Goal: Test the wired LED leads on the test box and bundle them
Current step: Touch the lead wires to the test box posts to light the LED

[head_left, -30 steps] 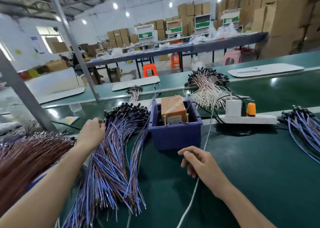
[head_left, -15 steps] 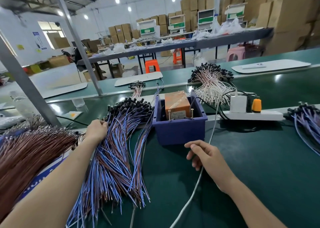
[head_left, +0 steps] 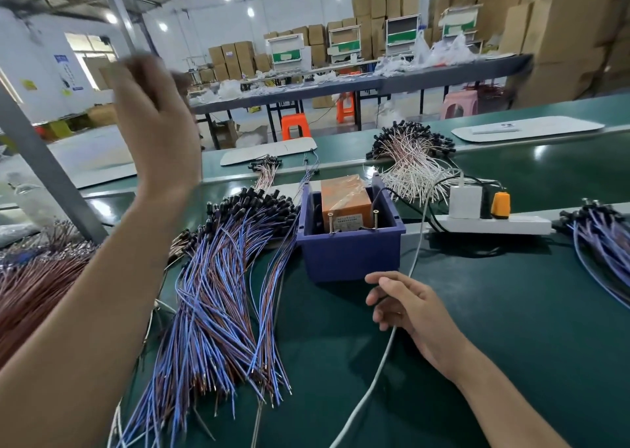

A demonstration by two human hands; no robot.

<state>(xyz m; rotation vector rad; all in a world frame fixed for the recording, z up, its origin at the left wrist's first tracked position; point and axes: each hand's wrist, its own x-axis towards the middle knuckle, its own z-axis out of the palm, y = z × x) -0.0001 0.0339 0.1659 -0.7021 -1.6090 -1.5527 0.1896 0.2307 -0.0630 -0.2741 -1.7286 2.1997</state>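
A big fan of blue and brown LED leads [head_left: 218, 294] with black heads lies on the green bench left of centre. To its right stands the purple test box [head_left: 351, 256], holding an orange unit [head_left: 344, 198] with two upright metal pins at its front. My left hand [head_left: 156, 123] is raised high above the leads, blurred by motion; nothing shows in it, but its fingers are too smeared to read. My right hand [head_left: 409, 307] rests on the bench just in front of the box, fingers loosely curled over a white cable [head_left: 375, 379].
Reddish-brown leads [head_left: 34, 284] are heaped at the far left. A white-lead bundle [head_left: 409, 168] lies behind the box, and more blue leads [head_left: 603, 243] at the right edge. A white power strip [head_left: 494, 224] with plugs sits right of the box. A slanted metal post [head_left: 44, 168] rises at left.
My left hand has left the blue and brown leads and swung up into the air. My right hand has stayed in front of the box.
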